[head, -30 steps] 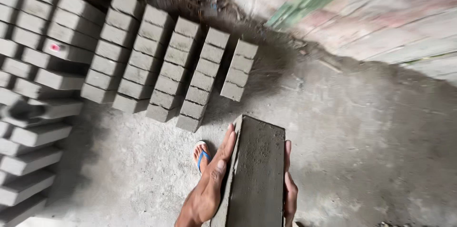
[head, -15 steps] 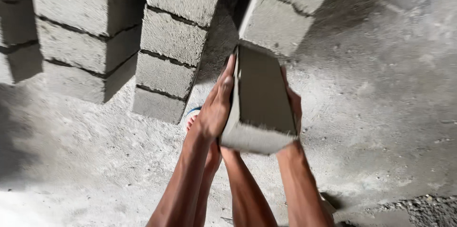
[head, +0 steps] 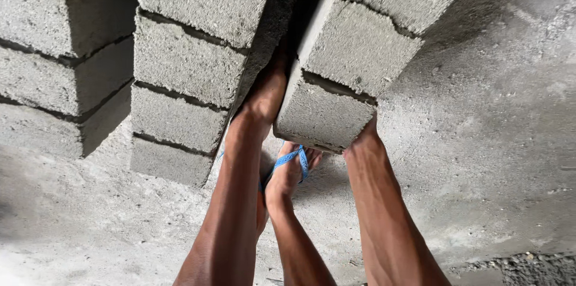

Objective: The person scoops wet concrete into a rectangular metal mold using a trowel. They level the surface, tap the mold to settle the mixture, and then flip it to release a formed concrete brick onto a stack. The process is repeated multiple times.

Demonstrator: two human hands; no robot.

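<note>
I hold a grey concrete block (head: 324, 117) low against the end of a row of similar blocks (head: 372, 28). My left hand (head: 267, 91) presses flat on its left side, down in the dark gap between two rows. On the block's right side my right hand (head: 365, 136) is mostly hidden; only the wrist and forearm show. The block lies in line with the row's other blocks, just above or on the ground; I cannot tell which.
Another row of grey blocks (head: 186, 76) runs close on the left, with more rows (head: 60, 52) beyond it. My foot in a blue sandal (head: 292, 166) stands right below the held block. Rough concrete ground (head: 492, 142) spreads to the right, with gravel (head: 528, 265) at the bottom right.
I have bent down and carried the block forward and lower, from in front of the rows to the end of the right row. The blocks now fill the view.
</note>
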